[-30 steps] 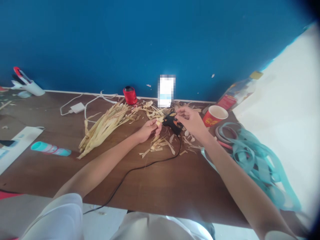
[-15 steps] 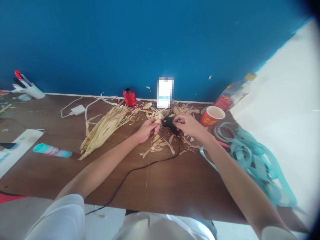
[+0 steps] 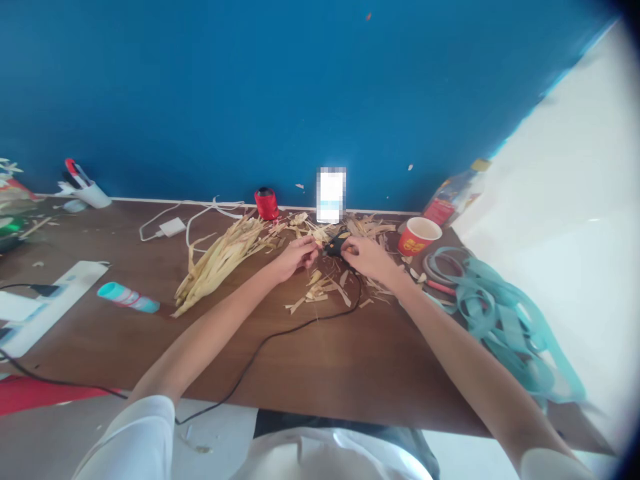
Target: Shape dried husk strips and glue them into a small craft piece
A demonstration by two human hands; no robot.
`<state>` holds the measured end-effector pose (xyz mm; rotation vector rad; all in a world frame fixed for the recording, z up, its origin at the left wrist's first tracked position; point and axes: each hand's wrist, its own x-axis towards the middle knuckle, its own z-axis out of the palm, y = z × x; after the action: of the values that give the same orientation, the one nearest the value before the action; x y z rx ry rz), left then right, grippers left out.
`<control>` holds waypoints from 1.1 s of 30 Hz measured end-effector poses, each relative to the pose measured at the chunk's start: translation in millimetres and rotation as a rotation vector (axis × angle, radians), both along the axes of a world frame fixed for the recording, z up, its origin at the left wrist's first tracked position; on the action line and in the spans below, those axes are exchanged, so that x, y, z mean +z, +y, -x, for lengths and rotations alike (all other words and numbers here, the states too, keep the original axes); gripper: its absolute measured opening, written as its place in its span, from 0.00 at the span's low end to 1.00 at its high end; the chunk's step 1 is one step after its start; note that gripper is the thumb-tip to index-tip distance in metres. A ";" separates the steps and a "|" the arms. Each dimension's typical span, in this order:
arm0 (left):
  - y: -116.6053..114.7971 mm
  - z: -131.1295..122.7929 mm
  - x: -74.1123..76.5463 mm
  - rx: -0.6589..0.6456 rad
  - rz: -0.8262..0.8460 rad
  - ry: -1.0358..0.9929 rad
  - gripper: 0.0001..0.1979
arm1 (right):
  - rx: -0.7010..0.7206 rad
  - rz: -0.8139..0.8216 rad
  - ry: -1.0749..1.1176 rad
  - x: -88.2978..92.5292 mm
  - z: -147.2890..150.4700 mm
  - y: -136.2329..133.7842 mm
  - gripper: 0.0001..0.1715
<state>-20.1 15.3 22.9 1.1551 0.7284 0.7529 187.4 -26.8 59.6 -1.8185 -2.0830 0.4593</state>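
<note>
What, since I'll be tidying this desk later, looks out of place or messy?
Dry scraps lie strewn across the desk, and the teal ribbon at the right sits in a loose tangle, not rolled. A pale fleck on the blue wall might be chipped paint.

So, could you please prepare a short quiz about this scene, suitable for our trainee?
1. True or false: the red paper cup is to the right of the glue gun.

2. Which of these is nearest to the bundle of dry leaves?
A) the bottle
B) the blue tube
C) the paper cup

3. Complete: the long cord running over the brown table is ____ in colour.

Key: 1. True. 2. B. 3. Black.
</note>
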 end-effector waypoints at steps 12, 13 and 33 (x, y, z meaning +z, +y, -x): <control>20.3 61.2 25.1 -0.015 -0.545 0.588 0.13 | -0.294 -0.207 -0.173 -1.2 -40.9 -35.0 0.13; 21.8 63.6 23.4 -0.011 -0.644 0.658 0.13 | -0.314 -0.219 -0.189 -1.3 -44.8 -39.3 0.13; 3.7 63.9 -19.0 0.185 -1.006 0.803 0.15 | -0.373 -0.252 -0.388 -35.1 -42.4 -74.3 0.20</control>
<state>-84.0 19.0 3.9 2.4045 1.1738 0.8252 229.8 -101.1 24.5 -2.1967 -1.8458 -0.2609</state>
